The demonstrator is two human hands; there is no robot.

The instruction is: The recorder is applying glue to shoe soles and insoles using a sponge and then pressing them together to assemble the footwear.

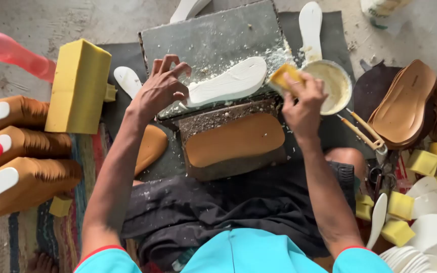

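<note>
Your left hand [160, 88] pinned the thin, flexible white insole [228, 81] flat by its heel with spread fingers, while your right hand [304, 103] pinched a soft, glue-wet yellow sponge [284, 77].

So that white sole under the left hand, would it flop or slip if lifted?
The white sole looks thin and flat, so probably light and somewhat bendy. Paste around it on the grey slab suggests a slippery, sticky surface. The left hand pins its heel end, so it likely slides when rubbed.
</note>
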